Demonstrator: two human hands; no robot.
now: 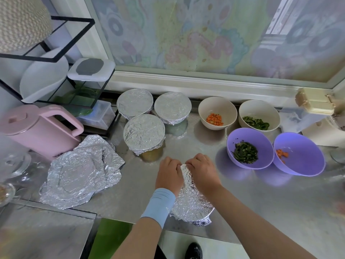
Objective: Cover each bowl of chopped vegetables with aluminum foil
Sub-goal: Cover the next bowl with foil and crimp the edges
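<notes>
Under left hand (169, 174) and right hand (202, 171) lies the foil-wrapped bowl (192, 204).

pink kettle (40, 130), black wire rack (56, 58), lidded container (91, 69)

Kitchen counter (252, 202), seen from above: three covered bowls cluster left of centre, the back-left covered bowl (134, 103) and back-right covered bowl (172, 107) side by side, the front covered bowl (144, 131) just before them. Left of the cluster lies a pile of loose foil sheets (80, 171), a kettle (37, 131) behind it. To the right, four open bowls stand in two rows: back carrot bowl (217, 105) left of back pepper bowl (259, 109); front pepper bowl (250, 139) left of front carrot bowl (302, 152). Nearest the counter's front edge sits a foil-draped bowl (190, 199), left hand (169, 174) and right hand (202, 172) side by side on its far rim, fingers curled over the foil.
</notes>
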